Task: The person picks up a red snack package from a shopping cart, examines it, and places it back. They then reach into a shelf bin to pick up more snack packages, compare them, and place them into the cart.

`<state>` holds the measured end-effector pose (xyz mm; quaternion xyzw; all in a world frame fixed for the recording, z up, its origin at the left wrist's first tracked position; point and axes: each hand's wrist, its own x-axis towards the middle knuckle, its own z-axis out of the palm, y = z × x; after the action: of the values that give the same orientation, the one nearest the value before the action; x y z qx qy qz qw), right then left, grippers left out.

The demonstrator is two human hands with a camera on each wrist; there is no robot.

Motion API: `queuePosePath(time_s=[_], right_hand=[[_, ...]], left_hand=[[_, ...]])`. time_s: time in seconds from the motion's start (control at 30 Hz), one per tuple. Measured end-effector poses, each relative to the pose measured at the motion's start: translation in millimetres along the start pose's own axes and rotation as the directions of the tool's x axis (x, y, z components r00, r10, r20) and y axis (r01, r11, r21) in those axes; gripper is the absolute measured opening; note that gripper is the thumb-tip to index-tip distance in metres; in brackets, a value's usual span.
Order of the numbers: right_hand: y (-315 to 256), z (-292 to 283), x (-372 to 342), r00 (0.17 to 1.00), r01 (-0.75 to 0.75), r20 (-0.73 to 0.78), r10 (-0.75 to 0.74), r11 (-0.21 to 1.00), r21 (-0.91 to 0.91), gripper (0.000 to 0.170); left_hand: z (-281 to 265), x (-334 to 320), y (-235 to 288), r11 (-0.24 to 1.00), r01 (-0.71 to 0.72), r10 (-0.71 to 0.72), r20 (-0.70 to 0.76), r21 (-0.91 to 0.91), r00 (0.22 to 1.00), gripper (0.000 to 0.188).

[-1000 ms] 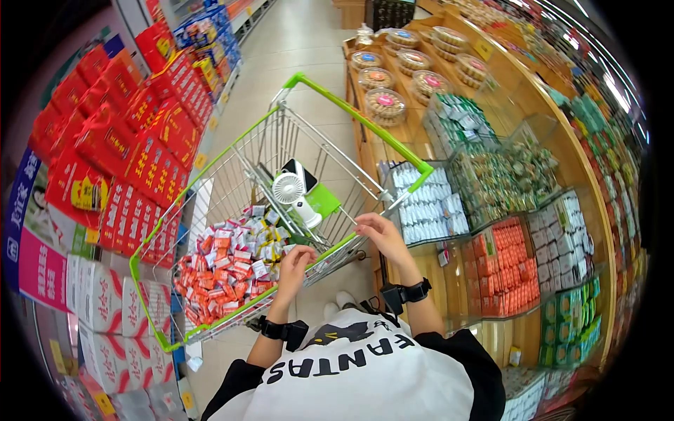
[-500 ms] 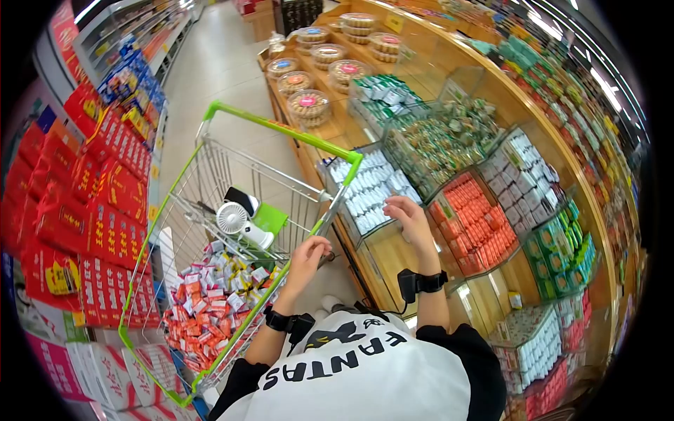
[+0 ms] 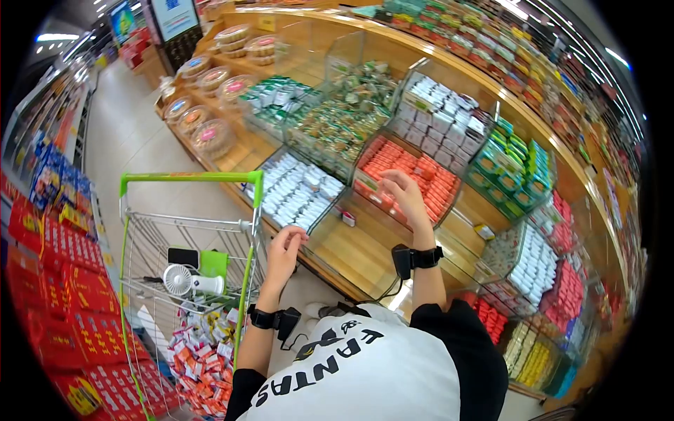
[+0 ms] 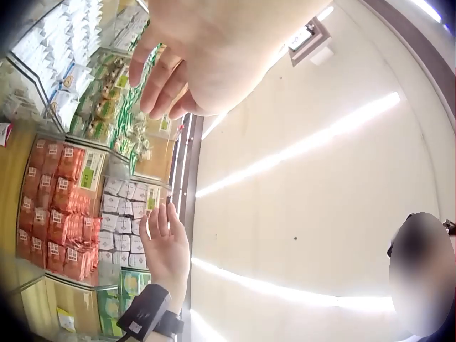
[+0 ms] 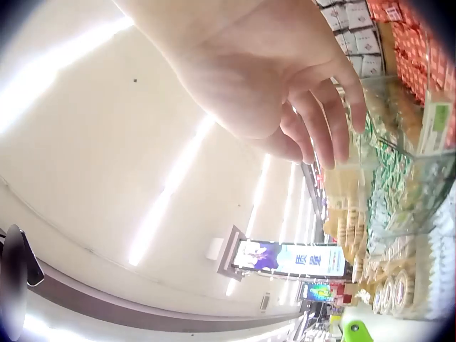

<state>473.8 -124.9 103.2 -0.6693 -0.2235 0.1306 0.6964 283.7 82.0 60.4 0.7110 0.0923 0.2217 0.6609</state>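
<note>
My right hand [image 3: 406, 198] hangs in front of a clear bin of orange-red packets [image 3: 428, 186], overlapping it in the head view. Its fingers are loosely bent and nothing is in them, as the right wrist view of the hand [image 5: 263, 85] also shows. Lower and to the left, my left hand [image 3: 283, 254] hovers between the cart and the wooden display, near a bin of white packets [image 3: 295, 189]. The left wrist view shows its fingers relaxed and bare. The shopping cart [image 3: 256, 210] holds a heap of orange and white packets [image 3: 200, 365].
A white handheld fan [image 3: 179, 279] and a green item [image 3: 213, 263] lie in the cart. Behind the bins stand round tubs of cookies [image 3: 212, 137]. Green packs [image 3: 509, 168] fill a bin to the right. Red boxes [image 3: 77, 288] line the left side of the aisle.
The view has turned right, so the cart shifts to the lower left and the display fills the middle. Both hands have moved from the cart's side toward the display bins.
</note>
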Motion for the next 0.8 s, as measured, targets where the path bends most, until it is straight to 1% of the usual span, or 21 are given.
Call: queuePosePath(time_s=[0.03, 0.07, 0.13, 0.17, 0.2, 0.23, 0.27, 0.3, 0.33, 0.4, 0.43, 0.53, 0.67, 0.73, 0.77, 0.8], right_hand=[[-1.0, -8.5, -0.2, 0.998, 0.029, -0.045, -0.032, 0.996, -0.083, 0.017], [-1.4, -17.0, -0.3, 0.997, 0.026, -0.065, -0.031, 0.996, -0.085, 0.017], [-0.4, -35.8, 0.0, 0.98, 0.073, -0.169, -0.105, 0.98, -0.185, 0.016], [14.0, -51.0, 3.9, 0.961, 0.137, -0.212, -0.178, 0.971, -0.196, 0.018], [9.8, -60.7, 0.7, 0.956, 0.137, -0.229, -0.184, 0.969, -0.207, 0.018], [4.7, -68.6, -3.9, 0.928, 0.039, -0.313, -0.202, 0.888, -0.459, 0.018], [1.3, -75.9, -8.0, 0.891, -0.088, -0.385, -0.238, 0.743, -0.664, 0.018], [10.2, -84.5, -8.8, 0.831, -0.126, -0.44, -0.34, 0.656, -0.744, 0.018], [15.8, -92.8, -10.0, 0.825, -0.133, -0.448, -0.344, 0.652, -0.746, 0.018], [21.6, -105.9, -11.4, 0.813, -0.193, -0.475, -0.337, 0.613, -0.766, 0.017], [22.6, -109.3, -11.2, 0.815, -0.242, -0.503, -0.288, 0.619, -0.747, 0.018], [28.3, -115.7, -6.1, 0.808, -0.289, -0.524, -0.267, 0.596, -0.749, 0.018], [54.4, -126.2, 11.0, 0.802, -0.277, -0.537, -0.263, 0.632, -0.724, 0.019], [66.1, -126.2, 19.1, 0.822, -0.192, -0.443, -0.359, 0.559, -0.807, 0.022], [71.9, -125.1, 23.5, 0.823, -0.193, -0.447, -0.351, 0.566, -0.801, 0.022], [76.9, -124.0, 27.8, 0.827, -0.175, -0.423, -0.369, 0.546, -0.82, 0.023]], left_hand=[[5.4, 5.4, -1.6, 1.0, -0.005, 0.006, 0.021, -0.008, 1.0, 0.01], [11.1, 10.9, -5.7, 1.0, -0.004, 0.005, 0.041, -0.011, 0.999, 0.01], [23.2, 22.1, -13.8, 1.0, -0.023, 0.024, 0.086, -0.015, 0.996, 0.01], [29.8, 27.7, -13.9, 0.999, -0.015, 0.019, 0.123, -0.04, 0.992, 0.01], [37.0, 33.5, -15.5, 0.999, -0.019, 0.025, 0.14, -0.051, 0.99, 0.01], [44.3, 39.0, -18.3, 0.998, -0.01, 0.021, 0.166, -0.069, 0.986, 0.01], [51.3, 44.4, -20.6, 0.996, -0.001, 0.017, 0.19, -0.086, 0.982, 0.011], [57.8, 49.0, -21.6, 0.997, 0.011, 0.006, 0.217, -0.077, 0.976, 0.011], [64.5, 52.5, -21.8, 0.996, 0.009, 0.01, 0.228, -0.084, 0.974, 0.011], [77.1, 58.5, -22.6, 0.997, 0.053, -0.034, 0.299, -0.055, 0.954, 0.011], [82.0, 62.5, -32.4, 0.998, 0.053, -0.04, 0.327, -0.033, 0.944, 0.012], [96.2, 67.0, -35.1, 0.999, 0.041, -0.046, 0.377, 0.023, 0.925, 0.011], [108.9, 69.4, -44.9, 0.996, 0.09, -0.094, 0.412, 0.029, 0.906, 0.011], [112.1, 69.2, -46.3, 0.995, 0.087, -0.102, 0.419, 0.054, 0.902, 0.011], [113.2, 68.4, -49.6, 0.995, 0.073, -0.098, 0.419, 0.074, 0.903, 0.011], [113.7, 67.9, -52.2, 0.994, 0.059, -0.093, 0.42, 0.093, 0.903, 0.01]])
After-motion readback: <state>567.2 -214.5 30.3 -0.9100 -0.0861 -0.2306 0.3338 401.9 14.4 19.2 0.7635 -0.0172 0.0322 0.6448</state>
